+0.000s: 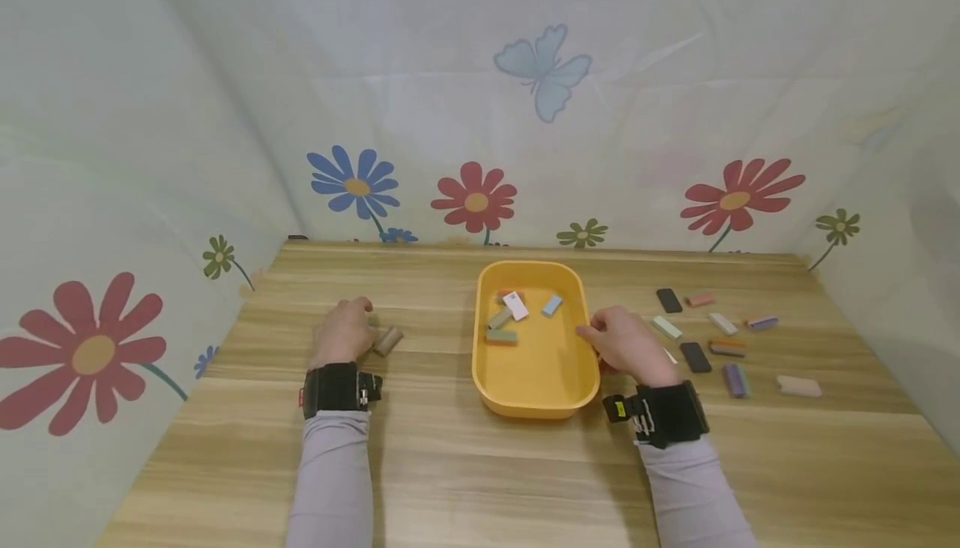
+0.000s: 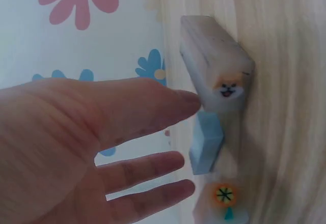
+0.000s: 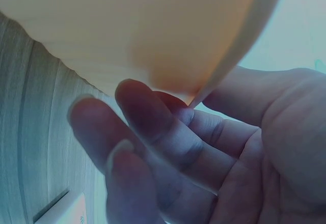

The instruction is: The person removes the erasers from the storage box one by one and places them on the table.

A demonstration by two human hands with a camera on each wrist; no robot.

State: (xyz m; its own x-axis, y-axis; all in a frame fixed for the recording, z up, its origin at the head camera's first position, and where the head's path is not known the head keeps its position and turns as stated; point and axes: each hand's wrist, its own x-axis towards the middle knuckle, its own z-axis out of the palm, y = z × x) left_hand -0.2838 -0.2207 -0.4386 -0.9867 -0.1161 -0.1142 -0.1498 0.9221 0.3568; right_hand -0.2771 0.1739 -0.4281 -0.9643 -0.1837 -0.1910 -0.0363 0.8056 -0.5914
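Note:
My left hand (image 1: 343,334) is low over the left of the table, fingers extended and nothing held. Beside it lies a brownish block (image 1: 387,340). In the left wrist view, the thumb tip is right at a pale block with a dog face (image 2: 219,66); a light blue block (image 2: 206,142) and a block with an orange flower (image 2: 221,203) lie near the fingers. With thumb inside and fingers outside, my right hand (image 1: 626,344) pinches the right rim of a yellow plastic basin (image 1: 543,377). Inside are several small blocks, among them a white one (image 1: 515,305) and a blue one (image 1: 552,305).
Right of the basin lie several more small blocks: black ones (image 1: 696,357), a purple one (image 1: 733,381) and a beige one (image 1: 798,385) among them. A flower-printed curtain (image 1: 420,114) borders the wooden table (image 1: 480,481) at the back and sides.

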